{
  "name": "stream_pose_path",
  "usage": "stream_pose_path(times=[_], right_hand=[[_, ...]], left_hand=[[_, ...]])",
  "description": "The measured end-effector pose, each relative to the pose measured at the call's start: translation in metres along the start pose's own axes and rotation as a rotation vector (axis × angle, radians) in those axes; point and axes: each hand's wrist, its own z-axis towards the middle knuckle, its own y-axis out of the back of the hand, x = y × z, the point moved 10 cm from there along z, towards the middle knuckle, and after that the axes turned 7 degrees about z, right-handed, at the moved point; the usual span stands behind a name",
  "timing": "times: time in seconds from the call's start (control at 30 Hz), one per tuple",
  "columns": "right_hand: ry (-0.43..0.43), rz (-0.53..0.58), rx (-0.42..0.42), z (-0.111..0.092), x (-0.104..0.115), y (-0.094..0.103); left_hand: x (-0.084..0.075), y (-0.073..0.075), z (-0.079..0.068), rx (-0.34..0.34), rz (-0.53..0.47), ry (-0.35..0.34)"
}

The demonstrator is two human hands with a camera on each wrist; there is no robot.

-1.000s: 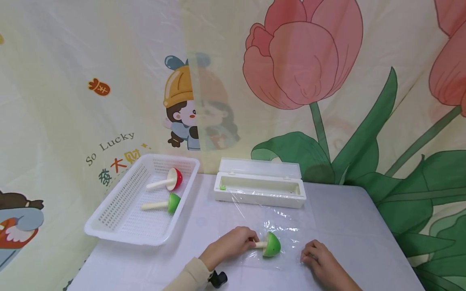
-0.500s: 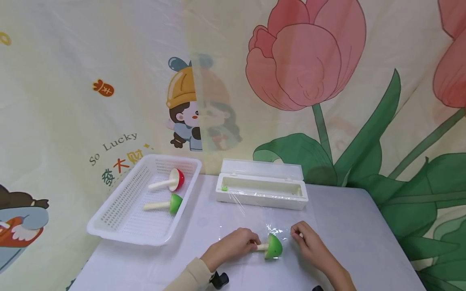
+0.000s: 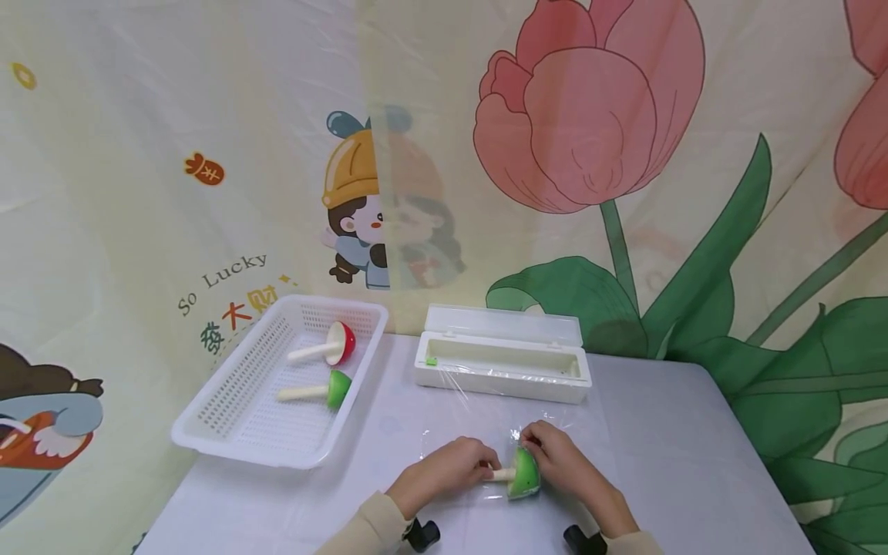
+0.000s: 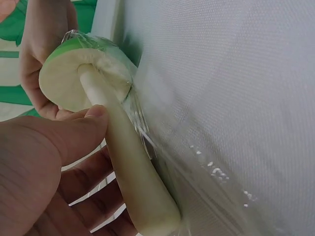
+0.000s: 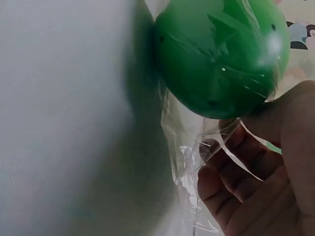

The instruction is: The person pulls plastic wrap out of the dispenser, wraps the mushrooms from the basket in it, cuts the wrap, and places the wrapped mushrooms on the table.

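Tulip-printed cloth [image 3: 277, 116] hangs behind a bench [image 3: 666, 439] carrying a perforated basket [image 3: 243, 459] and an open white box [image 3: 502, 388]. Clear film [image 4: 216, 191] spreads before the box. The right hand [image 3: 562, 456], moments ago apart from the green-capped mushroom [image 3: 525, 474] lying on it, now pinches film against the cap, partly covering it; the left hand [image 3: 451, 468] grips the stem.

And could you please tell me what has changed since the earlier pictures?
The right-hand grip moved leftward to the green mushroom cap, and clear film now covers part of it. The left-hand grip still holds the stem; the basket and white box look unmoved.
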Motion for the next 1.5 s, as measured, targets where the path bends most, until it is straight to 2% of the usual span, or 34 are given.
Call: stream_pose_path(times=[0.13, 0.3, 0.4, 0.5, 0.63, 0.7, 0.9, 1.03, 1.2, 1.33, 1.5], right_hand=[[-0.073, -0.017, -0.047, -0.001, -0.002, 0.01], [-0.095, -0.076, -0.179, -0.013, -0.002, 0.038], [-0.107, -0.082, -0.205, -0.023, -0.005, 0.046], [-0.095, -0.064, -0.148, -0.028, -0.008, 0.041], [-0.026, -0.024, -0.011, -0.033, -0.005, 0.024], [0.017, 0.003, 0.028, -0.035, 0.0, 0.018], [0.127, 0.06, 0.093, -0.04, 0.019, 0.009], [0.146, 0.074, 0.145, -0.042, 0.025, 0.003], [0.173, 0.092, 0.143, -0.044, 0.029, 0.0], [0.165, 0.09, 0.142, -0.041, 0.03, -0.002], [0.154, 0.083, 0.14, -0.039, 0.032, 0.0]], left_hand=[[0.001, 0.001, 0.0, -0.021, 0.022, 0.0], [0.005, 0.002, -0.001, -0.034, 0.01, 0.025], [0.007, 0.002, -0.001, -0.031, -0.016, 0.043], [0.009, 0.002, -0.001, -0.037, -0.016, 0.047], [0.012, 0.001, -0.001, -0.034, -0.015, 0.05], [0.011, 0.0, -0.001, -0.03, -0.018, 0.049], [0.01, 0.0, 0.001, -0.032, -0.002, 0.045], [0.009, 0.0, 0.0, -0.037, 0.025, 0.025], [0.011, 0.0, -0.003, -0.033, 0.038, 0.007], [0.02, 0.013, -0.014, -0.073, 0.056, 0.005], [0.03, 0.039, -0.04, -0.168, 0.068, -0.022]])
